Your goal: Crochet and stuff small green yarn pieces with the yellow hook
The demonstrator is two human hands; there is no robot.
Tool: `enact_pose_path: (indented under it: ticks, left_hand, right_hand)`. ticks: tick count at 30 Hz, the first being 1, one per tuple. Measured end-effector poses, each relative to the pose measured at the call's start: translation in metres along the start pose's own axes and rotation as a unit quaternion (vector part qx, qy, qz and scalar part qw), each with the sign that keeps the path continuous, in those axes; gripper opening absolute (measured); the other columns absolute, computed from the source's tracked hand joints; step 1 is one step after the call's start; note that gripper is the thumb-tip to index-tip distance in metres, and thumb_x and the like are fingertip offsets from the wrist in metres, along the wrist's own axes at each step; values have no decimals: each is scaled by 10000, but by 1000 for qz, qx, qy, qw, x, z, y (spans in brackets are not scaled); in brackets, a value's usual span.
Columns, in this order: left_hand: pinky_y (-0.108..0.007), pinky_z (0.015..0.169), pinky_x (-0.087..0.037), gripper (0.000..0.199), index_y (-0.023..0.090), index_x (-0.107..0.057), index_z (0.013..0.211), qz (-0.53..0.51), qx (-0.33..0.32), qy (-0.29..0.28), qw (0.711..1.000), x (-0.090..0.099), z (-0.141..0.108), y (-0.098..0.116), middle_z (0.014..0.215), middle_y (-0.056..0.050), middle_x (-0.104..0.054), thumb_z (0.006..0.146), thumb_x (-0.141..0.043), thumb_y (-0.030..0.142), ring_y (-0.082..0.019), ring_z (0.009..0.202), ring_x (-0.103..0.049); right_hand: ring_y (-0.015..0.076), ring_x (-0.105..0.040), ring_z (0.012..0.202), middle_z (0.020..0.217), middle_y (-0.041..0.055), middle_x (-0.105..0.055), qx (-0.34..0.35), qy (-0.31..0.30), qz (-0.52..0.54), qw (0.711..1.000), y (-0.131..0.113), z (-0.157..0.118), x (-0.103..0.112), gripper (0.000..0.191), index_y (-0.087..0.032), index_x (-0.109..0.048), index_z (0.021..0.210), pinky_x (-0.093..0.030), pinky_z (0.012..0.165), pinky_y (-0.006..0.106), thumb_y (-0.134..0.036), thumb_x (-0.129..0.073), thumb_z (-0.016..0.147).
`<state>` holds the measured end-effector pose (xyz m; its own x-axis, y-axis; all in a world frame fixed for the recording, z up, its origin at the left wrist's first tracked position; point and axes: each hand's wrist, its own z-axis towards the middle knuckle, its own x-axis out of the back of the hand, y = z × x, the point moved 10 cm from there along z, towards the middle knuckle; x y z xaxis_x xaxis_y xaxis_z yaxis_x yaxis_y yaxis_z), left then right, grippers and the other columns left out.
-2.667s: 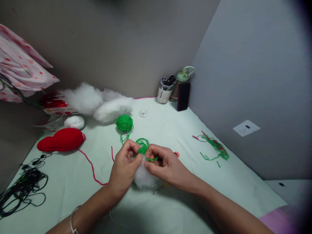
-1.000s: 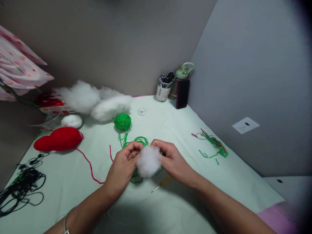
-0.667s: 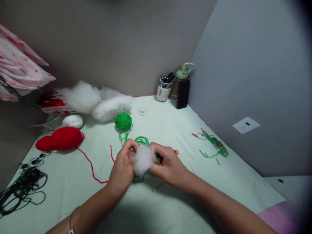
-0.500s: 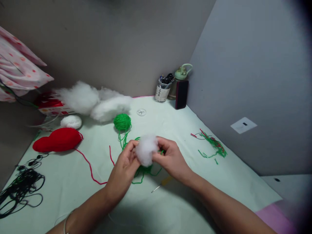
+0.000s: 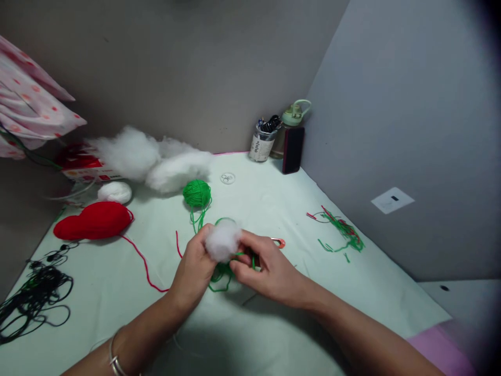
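So I've got a little tuft of white stuffing pinched at the fingertips of my left hand, lifted a bit off the worktop, probably so it stays clear of the yarn mess under it. My right hand is curled shut around a loose loop of green yarn that trails down onto the worktop right below the tuft; looks like I'm keeping the two close together so I can work one against the other. The green yarn ball sits just behind my hands with its strand running toward me, so it can feed without rolling off. A red crocheted piece lies off to the left with a red strand snaking toward my left wrist, a small white yarn ball behind it, and the big heap of stuffing piled against the back wall, within reach. An orange safety pin lies just past my right hand. Snipped yarn scraps are shoved off to the right, black cords at the left edge. The worktop has a pale green cover and is tucked into a corner of grey walls, with a jar of pens, a water bottle and a phone parked in that corner.
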<state>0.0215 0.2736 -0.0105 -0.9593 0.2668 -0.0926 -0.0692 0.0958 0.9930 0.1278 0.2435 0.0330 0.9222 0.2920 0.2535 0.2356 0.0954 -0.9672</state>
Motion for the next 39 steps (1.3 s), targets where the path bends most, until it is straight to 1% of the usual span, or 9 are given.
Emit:
enact_pose_path:
  ticks: [6,11,15,20,25,28,31,34,39]
  left_hand:
    - [-238,646,-426,207,215,-540,837,-14,5,30,999,-2,-9,8,766,41,-563,721,-703,162,-133,700,-509]
    - [-221,702,-464,153,201,-617,940,-86,20,-16,996,-10,-10,11,889,2,-606,907,-677,337,-130,784,-544]
    - [-206,681,-469,272,183,-639,896,-123,52,-42,990,-11,-6,8,858,3,-600,922,-697,447,-115,753,-539]
    - [-182,544,-380,257,198,-578,888,-123,73,-71,987,-15,-4,2,695,58,-564,784,-804,258,-83,589,-463]
    - [-186,539,-385,239,197,-548,802,-66,9,-20,998,-7,-4,18,732,48,-568,683,-742,123,-95,623,-495]
    - [-193,574,-402,243,205,-510,735,16,-106,28,994,0,-10,41,740,45,-523,665,-711,89,-103,663,-473]
    - [-196,601,-402,229,218,-504,761,71,-215,56,972,3,-20,59,772,38,-505,731,-673,67,-112,703,-467]
    - [-205,628,-428,156,232,-542,861,91,-219,22,971,-1,-23,62,847,20,-539,856,-624,99,-120,753,-510]
    - [-237,714,-471,72,228,-614,944,90,-153,-75,981,-14,-18,61,945,-12,-584,989,-565,257,-136,837,-552]
  right_hand:
    - [100,-345,627,659,-56,-400,-31,70,47,996,13,6,13,89,-212,-472,664,-279,574,246,-186,-554,684]
    - [119,-434,655,656,-41,-473,-20,128,57,990,17,9,32,121,-202,-515,650,-360,626,256,-222,-632,669]
    - [101,-412,616,641,-49,-483,11,125,23,992,13,5,37,94,-198,-525,659,-349,588,237,-177,-612,690]
    - [83,-359,575,638,-67,-434,112,81,-120,983,-16,-4,26,175,-213,-447,707,-286,566,234,-113,-568,785]
    - [94,-375,631,717,-58,-442,76,-9,-80,994,-22,-9,11,124,-216,-474,809,-323,611,236,-142,-552,870]
    - [106,-411,658,726,-42,-463,30,-46,40,998,-15,-6,4,133,-204,-530,827,-345,608,240,-269,-542,942]
    - [97,-385,613,677,-51,-459,-22,-24,128,991,-1,-1,3,184,-197,-546,776,-311,549,235,-322,-602,899]
    - [78,-305,563,604,-85,-391,-32,47,113,992,4,2,14,158,-206,-501,689,-245,516,234,-212,-640,764]
    - [76,-254,551,578,-93,-308,-1,121,47,992,0,-1,35,162,-220,-432,617,-206,505,246,-140,-557,683]
